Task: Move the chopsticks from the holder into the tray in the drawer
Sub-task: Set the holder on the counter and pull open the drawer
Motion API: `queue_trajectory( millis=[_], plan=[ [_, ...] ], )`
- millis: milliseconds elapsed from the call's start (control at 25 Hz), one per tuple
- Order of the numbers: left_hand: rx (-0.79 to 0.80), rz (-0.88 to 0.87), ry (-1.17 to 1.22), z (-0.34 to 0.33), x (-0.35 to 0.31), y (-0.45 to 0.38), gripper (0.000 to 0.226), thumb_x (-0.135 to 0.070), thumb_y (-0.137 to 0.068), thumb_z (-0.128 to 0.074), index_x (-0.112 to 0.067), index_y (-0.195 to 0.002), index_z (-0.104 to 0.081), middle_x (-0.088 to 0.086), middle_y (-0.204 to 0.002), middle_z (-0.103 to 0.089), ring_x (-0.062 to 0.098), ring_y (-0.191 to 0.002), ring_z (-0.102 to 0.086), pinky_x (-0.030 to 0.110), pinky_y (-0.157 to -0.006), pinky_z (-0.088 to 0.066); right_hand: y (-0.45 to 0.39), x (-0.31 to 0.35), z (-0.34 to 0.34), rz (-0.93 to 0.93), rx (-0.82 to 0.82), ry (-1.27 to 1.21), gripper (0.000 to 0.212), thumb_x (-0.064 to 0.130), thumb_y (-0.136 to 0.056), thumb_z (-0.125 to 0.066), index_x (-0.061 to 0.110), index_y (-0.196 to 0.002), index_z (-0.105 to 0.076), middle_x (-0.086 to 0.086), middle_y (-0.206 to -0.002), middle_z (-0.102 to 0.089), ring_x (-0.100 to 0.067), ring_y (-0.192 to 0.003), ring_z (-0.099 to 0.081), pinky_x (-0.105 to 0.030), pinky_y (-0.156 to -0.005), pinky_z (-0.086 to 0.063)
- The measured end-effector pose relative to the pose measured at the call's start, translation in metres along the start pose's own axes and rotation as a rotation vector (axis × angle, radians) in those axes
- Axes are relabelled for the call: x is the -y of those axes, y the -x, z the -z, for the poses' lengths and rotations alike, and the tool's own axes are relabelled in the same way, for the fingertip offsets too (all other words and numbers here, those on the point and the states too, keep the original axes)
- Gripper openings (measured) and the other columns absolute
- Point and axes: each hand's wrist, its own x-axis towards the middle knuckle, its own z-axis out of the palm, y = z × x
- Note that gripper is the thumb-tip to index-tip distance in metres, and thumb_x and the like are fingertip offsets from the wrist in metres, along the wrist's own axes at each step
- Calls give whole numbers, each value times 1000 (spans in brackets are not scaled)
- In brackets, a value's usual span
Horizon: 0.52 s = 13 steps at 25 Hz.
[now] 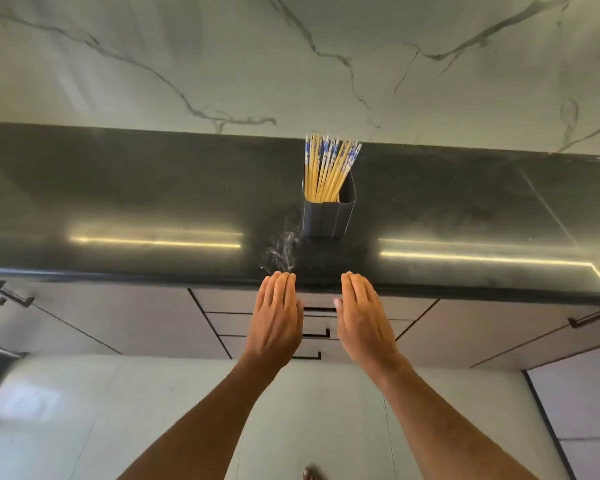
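A dark square holder [328, 216] stands on the black countertop [153, 188], near its middle. Several yellow chopsticks [326, 168] with blue-and-white patterned tops stick up out of it, leaning to the right. My left hand [274, 317] and my right hand [362, 317] are held flat, palms down, side by side in front of the counter's front edge, below the holder. Both hold nothing. Between and behind them is a stack of shut drawers [316, 322] with dark handles. No tray shows.
A marble-patterned wall [291, 64] rises behind the counter. Pale cabinet doors with dark handles [589, 317] flank the drawers. A whitish smear [284, 247] marks the counter left of the holder. The floor is light tile [309, 410].
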Motion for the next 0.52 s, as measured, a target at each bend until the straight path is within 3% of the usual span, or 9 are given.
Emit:
queue_trajectory(
  millis=[160,280,360,440,520],
  plan=[
    [110,-51,-28,-39,8,30,49,-27,-107,-26,1,-140,-49,21,-138,-58,37,-132,-52,49,-117,-37,27,-13,-48,37,99,18,50,29,-104,-35,2,-143,-50,-18,-140,-60,-31,-129,-58,-40,-106,-51],
    [242,-40,-85,-77,17,26,48,-25,-108,-26,1,-144,-45,21,-143,-54,38,-138,-47,48,-120,-28,18,-26,-84,78,183,57,47,28,-104,-44,5,-145,-49,-16,-142,-59,-29,-131,-57,-38,-111,-47],
    [316,-68,-150,-97,22,15,50,-20,-107,-39,2,-152,-34,22,-156,-40,38,-147,-32,46,-122,-14,2,-29,-95,104,286,89,53,28,-103,-51,7,-151,-41,-14,-152,-50,-29,-139,-49,-39,-116,-41],
    [372,-138,-222,-120,27,1,65,-14,-103,-52,1,-157,-19,22,-164,-21,37,-153,-15,47,-124,-5,-14,-33,-110,132,363,133,64,23,-101,-58,11,-157,-30,-12,-161,-35,-29,-148,-35,-42,-122,-30],
    [425,-167,-276,-135,32,-12,74,-11,-101,-53,-1,-159,-8,19,-167,-9,35,-155,-6,46,-126,0,-25,-35,-127,125,426,164,73,16,-98,-61,16,-159,-21,-9,-167,-22,-28,-154,-21,-46,-125,-19]
  ],
)
